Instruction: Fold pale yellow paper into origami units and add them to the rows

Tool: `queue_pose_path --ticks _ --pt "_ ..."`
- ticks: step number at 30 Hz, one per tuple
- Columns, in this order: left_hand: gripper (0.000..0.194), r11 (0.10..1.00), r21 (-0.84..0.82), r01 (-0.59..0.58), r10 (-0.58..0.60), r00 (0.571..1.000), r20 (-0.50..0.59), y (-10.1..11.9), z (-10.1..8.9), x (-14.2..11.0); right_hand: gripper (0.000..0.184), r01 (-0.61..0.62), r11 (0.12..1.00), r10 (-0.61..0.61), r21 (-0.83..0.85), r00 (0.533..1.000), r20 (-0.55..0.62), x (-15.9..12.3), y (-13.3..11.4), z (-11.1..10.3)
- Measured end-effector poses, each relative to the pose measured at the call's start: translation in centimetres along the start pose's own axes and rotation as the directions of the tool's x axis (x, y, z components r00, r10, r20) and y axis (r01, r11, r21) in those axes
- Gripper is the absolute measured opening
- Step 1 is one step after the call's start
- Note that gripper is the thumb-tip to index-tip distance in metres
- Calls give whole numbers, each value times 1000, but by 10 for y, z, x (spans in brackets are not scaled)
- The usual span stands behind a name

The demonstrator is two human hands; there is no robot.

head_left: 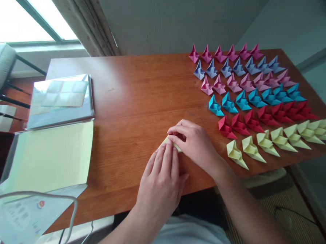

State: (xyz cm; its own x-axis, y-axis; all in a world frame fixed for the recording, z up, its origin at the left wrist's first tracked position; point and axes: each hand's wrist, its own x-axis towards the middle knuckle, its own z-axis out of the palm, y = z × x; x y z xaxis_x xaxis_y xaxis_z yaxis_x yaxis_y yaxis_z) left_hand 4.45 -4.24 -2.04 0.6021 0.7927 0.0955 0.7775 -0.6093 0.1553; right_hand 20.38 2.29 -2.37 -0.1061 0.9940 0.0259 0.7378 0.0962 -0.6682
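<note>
A small piece of folded pale yellow paper (178,149) lies on the table near its front edge, mostly hidden under my fingers. My left hand (162,176) rests palm down, its fingers stretched out flat and pressing on the paper. From the right, my right hand (193,142) comes in with bent fingers, thumb and forefinger closed at the paper's upper edge. Just right of my right hand runs a row of pale yellow folded paper pieces (235,154) with pointed tips.
Behind that row stand rows of red (252,121), blue (242,100), pink (233,83), lilac (225,68) and magenta (219,54) folded pieces. At left lie yellow paper sheets (52,157) and a plastic-wrapped paper pack (60,100). A grey cable (74,210) crosses the lower left.
</note>
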Motion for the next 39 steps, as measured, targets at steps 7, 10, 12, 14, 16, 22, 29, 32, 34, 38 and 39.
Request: queue_pose_path --ticks 7,10,12,14,16,22,29,32,34,38,39 --pt "65 1000 -11 -16 16 1000 -23 -1 0 0 12 -20 1000 20 12 1000 15 3 0 -2" --pt "67 999 -30 -22 22 1000 -17 -1 0 0 12 -22 1000 22 16 999 30 5 1 -3" --pt "69 999 -37 -24 24 1000 -13 -1 0 0 12 -21 1000 20 20 999 40 6 1 -4" --pt "69 999 -42 -24 23 1000 -8 0 0 0 11 -14 1000 13 22 999 44 6 1 -5" --pt "69 999 -48 -19 19 1000 -1 1 0 -1 11 -9 1000 8 22 999 46 6 0 -6" --pt "71 999 -54 -8 8 1000 11 1 2 -2 13 -15 1000 14 17 999 47 6 1 -6" --pt "67 1000 -23 3 -3 1000 15 8 -1 -3 12 -23 999 22 23 999 40 6 3 -3" --pt "60 998 -13 -60 60 998 -31 14 -3 -7 11 -37 999 36 31 999 39 6 3 -3" --pt "57 993 -16 -114 113 992 -50 19 -4 -10 11 -37 999 36 35 998 46 6 3 -3" --pt "56 994 -13 -105 105 994 -33 22 -1 -13 11 -35 999 33 37 999 43 6 3 -3" --pt "57 996 -11 -89 89 996 -26 21 -1 -12 11 -35 999 33 37 999 37 6 3 -3"
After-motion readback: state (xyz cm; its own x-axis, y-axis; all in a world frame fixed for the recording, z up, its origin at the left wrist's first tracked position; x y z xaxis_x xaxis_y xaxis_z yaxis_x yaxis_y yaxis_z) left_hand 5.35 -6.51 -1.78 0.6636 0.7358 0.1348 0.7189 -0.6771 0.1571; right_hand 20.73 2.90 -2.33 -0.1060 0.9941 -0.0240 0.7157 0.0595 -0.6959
